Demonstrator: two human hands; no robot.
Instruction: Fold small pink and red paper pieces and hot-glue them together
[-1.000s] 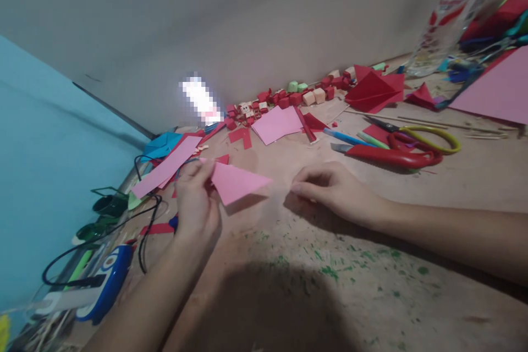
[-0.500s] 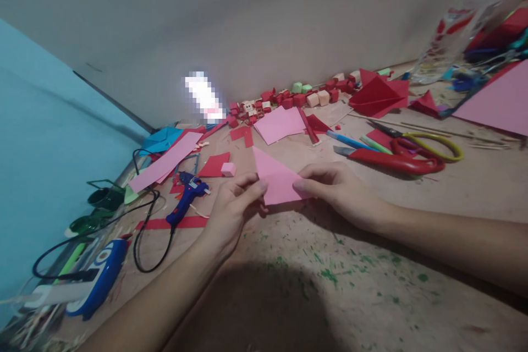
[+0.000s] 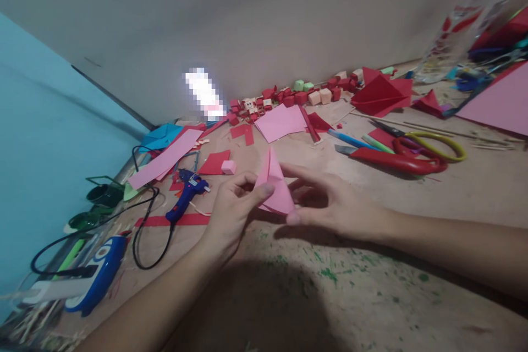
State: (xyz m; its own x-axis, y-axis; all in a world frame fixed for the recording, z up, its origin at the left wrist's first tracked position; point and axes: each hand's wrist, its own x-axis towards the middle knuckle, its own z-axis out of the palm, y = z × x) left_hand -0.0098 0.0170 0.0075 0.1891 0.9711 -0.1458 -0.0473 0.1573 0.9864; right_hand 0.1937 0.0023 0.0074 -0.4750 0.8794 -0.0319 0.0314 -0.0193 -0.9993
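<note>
A folded piece of pink paper [image 3: 280, 190] is held between my two hands, just above the table, its narrow point facing away from me. My left hand [image 3: 237, 203] pinches its left side, the thumb lying on top. On the right side, my right hand [image 3: 325, 203] has its thumb at the near corner and its fingers behind the paper, curved round the edge. A small pink paper cube [image 3: 228, 167] rests beyond my left hand, beside a red paper piece [image 3: 213, 163].
Left lie a blue glue gun [image 3: 187, 195] with a looping black cord and a blue-and-white power strip [image 3: 97, 275]. Scissors [image 3: 431, 146] and a red-handled cutter [image 3: 391, 160] lie right. Pink sheets [image 3: 280, 122] and several small paper cubes [image 3: 299, 99] sit along the wall.
The pink paper has gone from a flat triangle to a narrower folded shape. My right hand has brought its side inward, and its fingers have shifted round the edge.
</note>
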